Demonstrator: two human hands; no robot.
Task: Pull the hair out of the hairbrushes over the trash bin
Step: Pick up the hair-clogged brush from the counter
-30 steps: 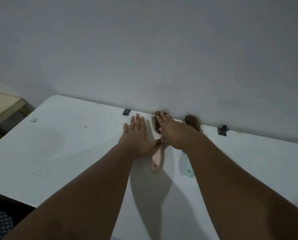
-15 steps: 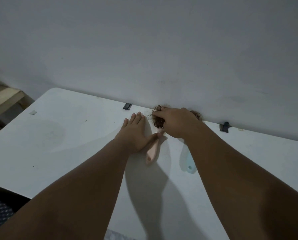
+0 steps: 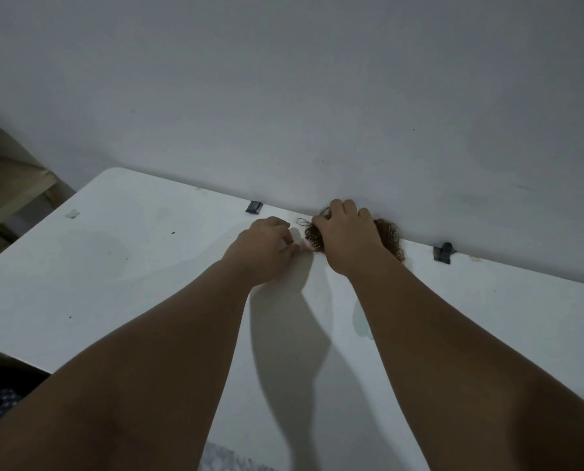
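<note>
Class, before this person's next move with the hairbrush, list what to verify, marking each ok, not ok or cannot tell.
1. Right hand curled over the head of the pink plastic hairbrush: ok.
2. Left hand holding its handle: cannot tell, handle hidden.
3. Trash bin under the brush: not ok, none in view; only the white table.
4. Tangled brown hair clump in its bristles: ok.
5. Second hair-filled hairbrush clear of the right hand: cannot tell.

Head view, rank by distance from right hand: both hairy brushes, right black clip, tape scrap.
1. First hairy brush, under right hand.
2. Second hairy brush, just right of it.
3. Black clip, farther right, by wall.
4. Tape scrap, far left.
</note>
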